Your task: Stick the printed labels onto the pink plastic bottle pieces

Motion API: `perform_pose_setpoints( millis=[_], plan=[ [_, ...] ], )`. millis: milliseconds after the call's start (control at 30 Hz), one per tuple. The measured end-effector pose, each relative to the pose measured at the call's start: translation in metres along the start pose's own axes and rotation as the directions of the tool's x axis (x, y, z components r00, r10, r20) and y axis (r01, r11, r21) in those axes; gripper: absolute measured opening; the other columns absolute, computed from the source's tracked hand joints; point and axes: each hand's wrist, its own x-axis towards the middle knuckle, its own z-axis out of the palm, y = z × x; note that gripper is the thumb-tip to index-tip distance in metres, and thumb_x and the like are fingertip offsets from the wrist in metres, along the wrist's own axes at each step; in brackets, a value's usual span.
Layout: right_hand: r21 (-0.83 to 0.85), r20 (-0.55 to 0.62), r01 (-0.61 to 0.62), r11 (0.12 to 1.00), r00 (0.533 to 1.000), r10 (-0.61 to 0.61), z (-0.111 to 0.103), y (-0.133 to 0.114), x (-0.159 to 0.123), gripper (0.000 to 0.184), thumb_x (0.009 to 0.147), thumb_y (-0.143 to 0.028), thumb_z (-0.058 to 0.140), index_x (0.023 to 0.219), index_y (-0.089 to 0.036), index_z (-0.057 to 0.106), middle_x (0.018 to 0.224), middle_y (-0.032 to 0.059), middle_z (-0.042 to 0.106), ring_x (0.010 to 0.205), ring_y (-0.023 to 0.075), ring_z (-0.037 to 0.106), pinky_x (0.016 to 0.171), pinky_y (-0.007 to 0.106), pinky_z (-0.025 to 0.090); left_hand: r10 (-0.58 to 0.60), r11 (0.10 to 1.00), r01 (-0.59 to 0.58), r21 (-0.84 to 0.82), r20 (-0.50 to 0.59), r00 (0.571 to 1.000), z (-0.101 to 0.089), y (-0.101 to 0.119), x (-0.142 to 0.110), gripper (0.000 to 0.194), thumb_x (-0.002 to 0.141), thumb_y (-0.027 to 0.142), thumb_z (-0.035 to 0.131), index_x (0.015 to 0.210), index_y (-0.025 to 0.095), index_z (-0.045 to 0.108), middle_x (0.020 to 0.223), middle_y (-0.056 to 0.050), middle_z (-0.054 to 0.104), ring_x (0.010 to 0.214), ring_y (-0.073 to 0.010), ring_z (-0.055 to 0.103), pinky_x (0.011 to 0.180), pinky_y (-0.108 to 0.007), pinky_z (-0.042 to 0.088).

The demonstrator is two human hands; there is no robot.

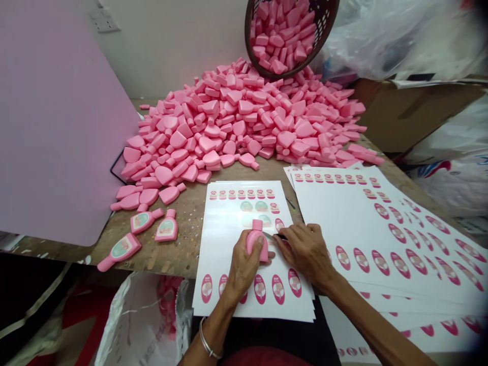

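My left hand [244, 264] is wrapped round a small pink bottle [256, 240], held upright over a white sticker sheet [229, 244]. My right hand [305, 249] rests on the same sheet just right of the bottle, fingers pinched on a thin dark tool [277, 236] whose tip points at the bottle. The sheet carries oval pink stickers along its near edge and small labels along its far edge. Three labelled pink bottles [147, 220] lie on the table to the left.
A large heap of pink bottles [244, 117] covers the far table, spilling from a tipped brown basket [328, 20]. More sticker sheets [381, 229] fan out on the right. A pink board [57, 117] leans at the left. Plastic bags hang below the table edge.
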Motion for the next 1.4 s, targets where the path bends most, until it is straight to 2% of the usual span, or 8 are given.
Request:
perform_pose_setpoints(
  millis=[133, 267, 500, 633, 800, 900, 1067, 1400],
  plan=[
    [0.072, 0.001, -0.104, 0.992, 0.995, 0.104, 0.0, 0.002, 0.001, 0.019, 0.092, -0.031, 0.045, 0.087, -0.017, 0.058, 0.083, 0.0073, 0.067, 0.077, 0.019, 0.057, 0.075, 0.034, 0.031, -0.041, 0.999, 0.041, -0.014, -0.002, 0.999, 0.001, 0.003, 0.0, 0.041, 0.083, 0.049, 0.055, 0.106, 0.015, 0.051, 0.085, -0.004, 0.057, 0.071, -0.0212, 0.069, 0.059, -0.03, 0.058],
    [0.214, 0.093, -0.163, 0.963, 0.985, 0.146, 0.005, 0.002, 0.005, 0.024, 0.087, -0.041, 0.052, 0.08, -0.018, 0.057, 0.076, 0.0048, 0.065, 0.072, 0.0185, 0.057, 0.075, 0.035, 0.034, -0.041, 0.999, 0.041, -0.029, -0.001, 0.999, 0.0, 0.004, -0.001, 0.043, 0.083, 0.049, 0.055, 0.107, 0.014, 0.05, 0.087, -0.006, 0.058, 0.07, -0.0205, 0.069, 0.059, -0.03, 0.057],
    [0.556, 0.283, -0.473, 0.683, 0.881, 0.379, 0.005, 0.004, 0.011, 0.029, 0.078, -0.049, 0.06, 0.071, -0.021, 0.053, 0.066, -0.0013, 0.059, 0.061, 0.0144, 0.053, 0.057, 0.027, 0.041, -0.013, 0.999, 0.013, -0.045, -0.001, 1.0, -0.002, 0.004, -0.002, 0.048, 0.083, 0.052, 0.053, 0.112, 0.014, 0.05, 0.066, -0.002, 0.061, 0.063, -0.0205, 0.068, 0.059, -0.032, 0.057],
    [0.57, 0.232, -0.467, 0.676, 0.881, 0.413, -0.003, 0.001, 0.012, 0.031, 0.077, -0.051, 0.06, 0.071, -0.021, 0.054, 0.065, -0.0003, 0.059, 0.061, 0.0152, 0.054, 0.056, 0.028, 0.042, 0.004, 0.996, -0.005, -0.087, -0.02, 1.0, -0.003, 0.006, 0.0, 0.048, 0.082, 0.053, 0.054, 0.109, 0.013, 0.052, 0.063, -0.002, 0.062, 0.06, -0.0191, 0.067, 0.058, -0.031, 0.056],
    [0.43, -0.069, -0.307, 0.849, 0.926, 0.37, -0.034, -0.002, 0.019, 0.028, 0.076, -0.049, 0.063, 0.072, -0.021, 0.059, 0.072, 0.0047, 0.064, 0.068, 0.019, 0.057, 0.07, 0.035, 0.045, 0.001, 0.991, -0.007, -0.133, -0.04, 0.999, -0.004, 0.004, 0.001, 0.048, 0.081, 0.054, 0.056, 0.108, 0.014, 0.054, 0.061, -0.001, 0.061, 0.058, -0.0179, 0.065, 0.061, -0.034, 0.057],
    [0.573, 0.047, -0.365, 0.734, 0.908, 0.416, -0.046, -0.006, 0.022, 0.03, 0.078, -0.05, 0.06, 0.076, -0.021, 0.06, 0.072, 0.0034, 0.063, 0.066, 0.0173, 0.057, 0.062, 0.03, 0.045, -0.057, 0.959, 0.051, -0.28, -0.012, 0.998, -0.004, 0.004, -0.002, 0.053, 0.083, 0.06, 0.048, 0.103, 0.011, 0.058, 0.066, -0.005, 0.063, 0.064, -0.0198, 0.066, 0.062, -0.036, 0.058],
    [0.698, 0.269, -0.448, 0.559, 0.887, 0.374, -0.037, -0.027, 0.017, 0.039, 0.076, -0.051, 0.063, 0.098, -0.019, 0.069, 0.074, 0.003, 0.067, 0.064, 0.0162, 0.059, 0.058, 0.028, 0.047, -0.146, 0.876, 0.142, -0.461, 0.027, 0.989, -0.004, 0.013, -0.012, 0.058, 0.086, 0.061, 0.042, 0.103, 0.009, 0.061, 0.079, -0.011, 0.068, 0.069, -0.0206, 0.066, 0.062, -0.036, 0.059],
    [0.738, 0.261, -0.446, 0.507, 0.881, 0.395, -0.037, -0.046, 0.019, 0.033, 0.072, -0.047, 0.067, 0.09, -0.02, 0.073, 0.081, 0.005, 0.073, 0.071, 0.0199, 0.065, 0.062, 0.029, 0.053, -0.133, 0.854, 0.145, -0.499, 0.06, 0.989, -0.001, 0.024, -0.017, 0.055, 0.089, 0.057, 0.039, 0.112, 0.011, 0.059, 0.087, -0.009, 0.068, 0.072, -0.0196, 0.067, 0.063, -0.036, 0.06]
  ],
)
